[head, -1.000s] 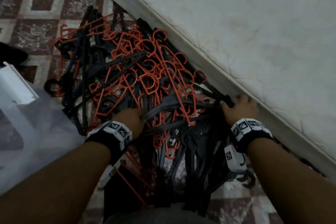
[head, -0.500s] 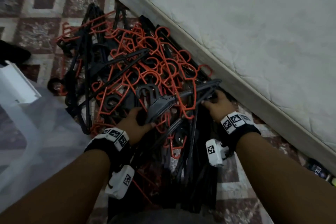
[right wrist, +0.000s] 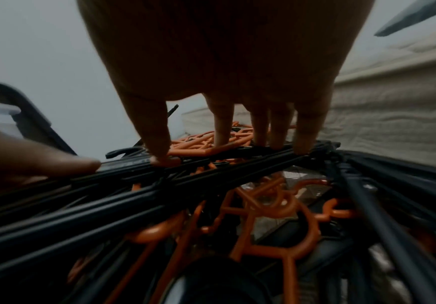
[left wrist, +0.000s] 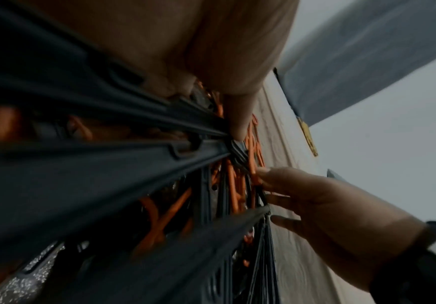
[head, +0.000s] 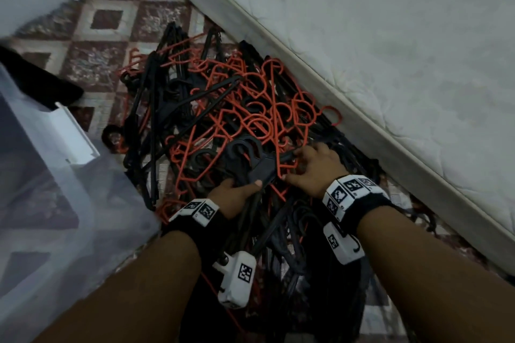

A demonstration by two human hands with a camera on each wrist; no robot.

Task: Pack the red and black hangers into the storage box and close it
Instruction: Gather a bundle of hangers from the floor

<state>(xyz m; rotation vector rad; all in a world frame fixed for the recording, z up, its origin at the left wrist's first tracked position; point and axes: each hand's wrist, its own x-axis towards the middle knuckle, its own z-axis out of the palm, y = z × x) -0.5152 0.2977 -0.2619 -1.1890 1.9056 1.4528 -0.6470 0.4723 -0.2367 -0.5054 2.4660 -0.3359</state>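
Right wrist view shows the fingers [right wrist: 302, 133] of the right hand [head: 316, 168] spread and pointing down, their tips pressing on a bundle of thin black plastic hangers [right wrist: 211, 164] with the thumb set apart at the frame's centre left; whether they curl round a bar cannot be told. At the left edge of that view the left thumb touches the same black bars. From the head camera, the left hand [head: 237, 195] near the frame's centre is curled around the neck of a flat black plastic hanger [head: 250, 164], thumb on top. Both hands sit on the near side of a tangled pile of red and black plastic hangers [head: 237, 108] lying on a patterned brown and cream floor [head: 106, 36]. A clear plastic storage box [head: 55, 203] fills the left side of the frame, just beside the pile. A white quilted mattress [head: 390, 50] runs diagonally across the upper right, its edge bordering the pile.
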